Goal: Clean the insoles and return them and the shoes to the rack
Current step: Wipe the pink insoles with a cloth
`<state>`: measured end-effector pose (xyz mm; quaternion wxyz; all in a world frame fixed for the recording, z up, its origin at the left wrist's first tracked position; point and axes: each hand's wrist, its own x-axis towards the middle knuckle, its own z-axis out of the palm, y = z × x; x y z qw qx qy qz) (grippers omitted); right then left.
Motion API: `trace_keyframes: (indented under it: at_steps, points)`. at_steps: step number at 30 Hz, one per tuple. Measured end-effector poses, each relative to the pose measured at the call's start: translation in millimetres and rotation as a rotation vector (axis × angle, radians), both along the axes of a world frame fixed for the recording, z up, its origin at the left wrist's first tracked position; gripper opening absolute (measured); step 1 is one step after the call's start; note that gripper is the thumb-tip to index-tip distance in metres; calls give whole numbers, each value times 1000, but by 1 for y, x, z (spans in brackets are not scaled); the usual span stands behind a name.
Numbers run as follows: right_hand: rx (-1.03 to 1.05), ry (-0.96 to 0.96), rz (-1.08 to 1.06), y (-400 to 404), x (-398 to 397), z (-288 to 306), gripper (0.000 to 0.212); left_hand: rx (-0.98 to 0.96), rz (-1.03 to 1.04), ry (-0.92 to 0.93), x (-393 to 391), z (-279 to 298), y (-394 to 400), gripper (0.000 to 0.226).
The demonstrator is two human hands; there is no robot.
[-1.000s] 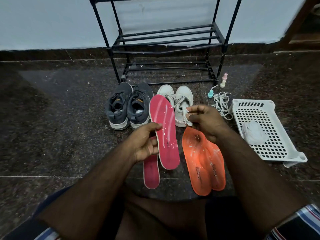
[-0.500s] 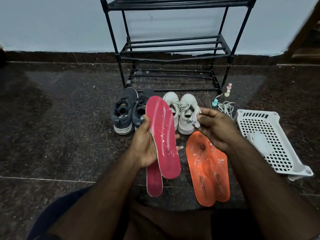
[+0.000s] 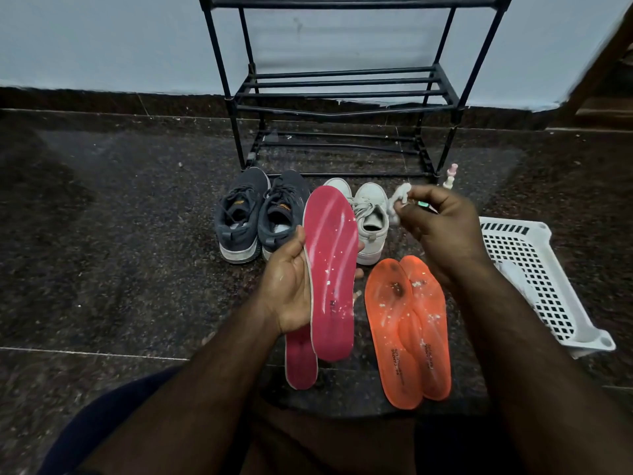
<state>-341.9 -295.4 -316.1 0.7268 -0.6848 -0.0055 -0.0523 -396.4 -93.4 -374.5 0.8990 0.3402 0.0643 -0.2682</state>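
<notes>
Insole [image 3: 330, 269], red, stands lengthwise in our left hand [image 3: 291, 286], toe pointing far toward the rack [image 3: 342, 94], fingers wrapped behind it. Our right hand [image 3: 442, 228] has lifted, pinching a white wipe [image 3: 397, 200] above the pale shoes [image 3: 370, 217].

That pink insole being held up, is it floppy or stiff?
Probably fairly stiff: the pink insole stands nearly straight though the left hand grips only one edge. Likely light, being thin. Its glossy, streaked face may be slippery.
</notes>
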Motion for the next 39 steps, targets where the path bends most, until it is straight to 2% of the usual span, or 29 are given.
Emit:
trace_keyframes:
  at_steps: [4,15,17,20,21,23,27,29,33,37,39]
  points:
    - [-145,-166,-19,6,-4,8,24,-30,-19,30,-1,3,-1,73]
    - [-507,-290,74,18,-10,-1,19,17,72,69,-4,15,-6,77]
    - [-429,-264,95,22,-13,0,21,41,78,63,-4,14,-5,78]
    - [-71,-68,92,26,-16,4,20,77,57,65,-4,13,-5,77]
    - [-39,-50,83,26,-16,3,15,83,44,70,-5,13,-6,76]
    - [-194,-142,49,24,-13,0,9,87,13,79,-6,13,-8,73]
    - [-637,-387,11,27,-12,-7,11,119,-40,57,-8,15,-13,72]
    - [-775,-474,4,32,-13,-10,14,131,-62,41,-10,16,-15,69]
    - [-869,-535,22,46,-22,-14,13,129,-65,43,-12,19,-19,62]
    - [-908,-585,141,58,-37,-20,13,118,-29,30,-10,20,-19,58]
    - [-918,-590,114,55,-34,-20,11,134,-38,24,-11,20,-19,60]
